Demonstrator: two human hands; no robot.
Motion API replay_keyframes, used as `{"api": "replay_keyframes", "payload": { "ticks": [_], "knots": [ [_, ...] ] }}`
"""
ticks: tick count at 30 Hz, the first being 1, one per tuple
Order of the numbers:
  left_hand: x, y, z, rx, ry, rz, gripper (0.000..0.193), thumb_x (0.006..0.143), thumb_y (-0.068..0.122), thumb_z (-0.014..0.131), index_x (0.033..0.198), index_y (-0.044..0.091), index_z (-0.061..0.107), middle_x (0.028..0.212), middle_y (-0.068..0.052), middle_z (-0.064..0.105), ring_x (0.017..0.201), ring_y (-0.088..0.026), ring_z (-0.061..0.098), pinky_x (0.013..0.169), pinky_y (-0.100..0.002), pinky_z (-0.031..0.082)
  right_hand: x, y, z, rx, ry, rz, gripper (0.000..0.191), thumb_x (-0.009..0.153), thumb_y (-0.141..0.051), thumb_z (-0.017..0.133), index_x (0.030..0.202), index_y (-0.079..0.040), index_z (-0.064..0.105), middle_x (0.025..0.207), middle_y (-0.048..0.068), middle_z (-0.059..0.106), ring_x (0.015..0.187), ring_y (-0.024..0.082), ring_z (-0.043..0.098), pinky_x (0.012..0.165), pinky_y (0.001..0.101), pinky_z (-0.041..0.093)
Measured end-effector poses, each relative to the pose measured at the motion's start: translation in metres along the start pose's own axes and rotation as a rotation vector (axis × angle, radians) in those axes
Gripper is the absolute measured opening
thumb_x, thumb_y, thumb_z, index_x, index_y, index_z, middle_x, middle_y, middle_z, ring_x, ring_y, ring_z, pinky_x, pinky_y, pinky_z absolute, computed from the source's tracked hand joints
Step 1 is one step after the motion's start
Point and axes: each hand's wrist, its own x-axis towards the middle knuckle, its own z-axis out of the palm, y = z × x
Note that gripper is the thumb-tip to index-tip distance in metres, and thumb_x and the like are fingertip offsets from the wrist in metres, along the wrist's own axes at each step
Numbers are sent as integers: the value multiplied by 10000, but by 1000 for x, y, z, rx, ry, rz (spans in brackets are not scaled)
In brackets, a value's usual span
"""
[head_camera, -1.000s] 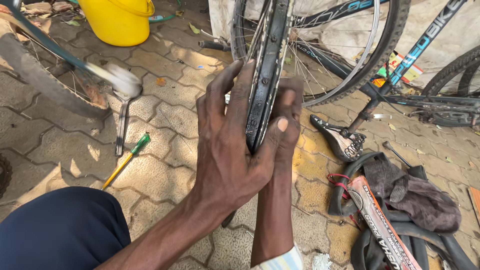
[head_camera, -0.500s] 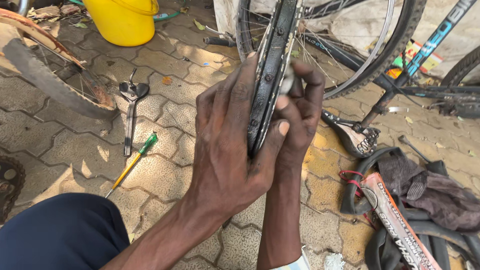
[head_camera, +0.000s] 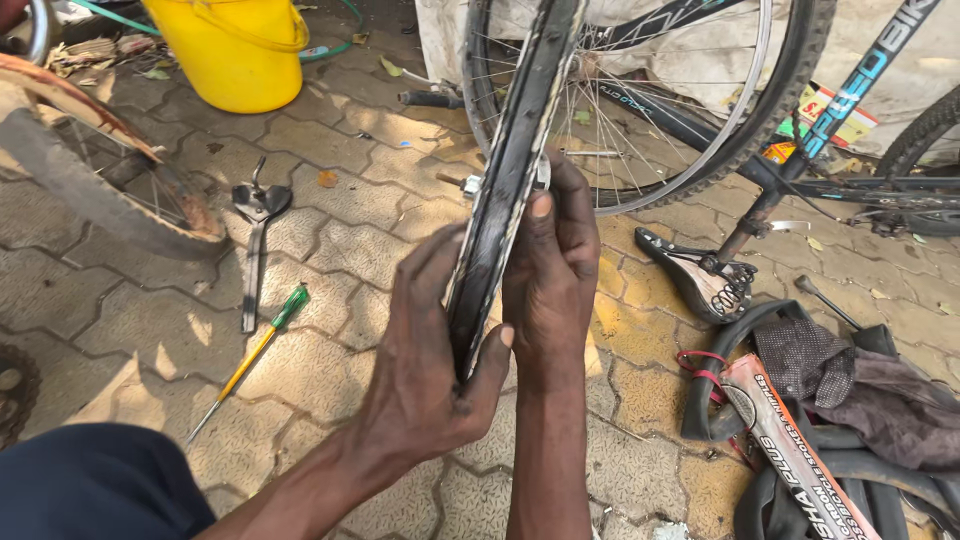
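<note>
A bicycle wheel with a black tyre (head_camera: 510, 170) stands edge-on in front of me, its spokes showing behind. My left hand (head_camera: 425, 370) wraps the tyre from the left near its bottom, thumb hooked over the right side. My right hand (head_camera: 550, 275) grips the tyre from the right a little higher, thumb pressed flat on the tread. Both forearms rise from the bottom of the view.
A yellow bucket (head_camera: 240, 50) stands at the back. A metal wrench (head_camera: 255, 240) and a green-handled screwdriver (head_camera: 255, 355) lie on the paving at left. An upturned bicycle with a black saddle (head_camera: 700, 275) is at right, above loose tyres (head_camera: 800, 450). Another old wheel (head_camera: 90, 190) lies far left.
Both hands have slid down and toward me along the tyre. The left hand now grips lower with its fingers further round; the view has shifted slightly.
</note>
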Motion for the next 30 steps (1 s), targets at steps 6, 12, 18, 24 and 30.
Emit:
{"api": "replay_keyframes", "payload": {
  "ticks": [6,12,18,24,30],
  "knots": [
    [32,-16,-17,-32,-96,-461,470,846,99,670,1289,17,536,853,-79,519,638,-171,516,554,-378,454,-9,16,0,108,69,-21,409,1025,-153,684,1404,-117,534,1237,62,650,1157,188,621,1036,401,532],
    [37,-22,-25,55,-41,-258,468,735,21,598,1200,-2,551,838,-49,441,658,-138,449,589,-375,394,-15,15,-11,125,85,-12,427,1049,-211,662,1428,-89,508,1281,83,620,1236,224,630,1131,454,526],
    [37,-18,-23,39,-225,-685,430,831,109,593,1256,45,567,716,-103,567,582,-176,587,569,-404,511,-18,21,-15,-151,26,-55,445,1073,-209,657,1460,-50,505,1343,110,596,1297,251,618,1205,428,485],
    [27,-20,-14,122,-30,-206,735,861,75,647,1527,-12,349,1254,-207,500,1160,-285,546,983,-455,519,-11,24,-21,-569,-86,-59,443,1069,-132,632,1489,-37,525,1478,136,583,1388,205,565,1196,368,475],
    [16,-24,-10,155,46,-31,554,1053,217,689,1516,85,415,1460,-194,440,1384,-306,472,1172,-439,493,9,23,-30,-486,-241,53,444,1049,-79,652,1488,-35,603,1265,131,723,1071,186,607,1019,336,544]
  ]
}}
